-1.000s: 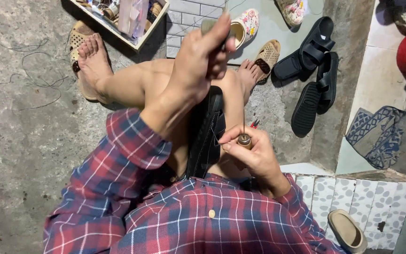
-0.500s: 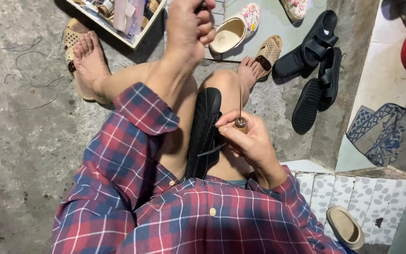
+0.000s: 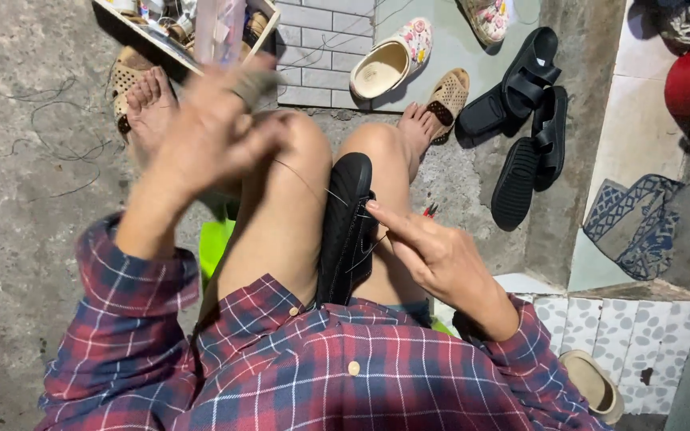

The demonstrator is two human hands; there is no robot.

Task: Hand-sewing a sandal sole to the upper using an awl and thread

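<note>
A: Shoe, black, is seen clamped upright between the bare knees of a seated person in a red plaid shirt, viewed from above. What is being done with it?

B: A seam is being hand-stitched. A thin thread is drawn up and to the left from the shoe's side by the left hand, which is closed around what looks like a small wrapped tool or spool; motion blur hides the details. The right hand is half open, nothing held, its forefinger tip laid on the shoe's edge beside the stitch.

A: How might the pull be done well?

B: As a judgement: the thread should be kept taut and drawn in line with the stitch hole, the shoe gripped firmly by the knees, and the fingertip kept pressed near the hole so the seam is not puckered. Loose thread should be kept clear of the sole.

A: What else is around?

B: Black sandals and a floral slipper are lying on the floor ahead, well apart from the hands. A tray of supplies is set near the left foot.
</note>
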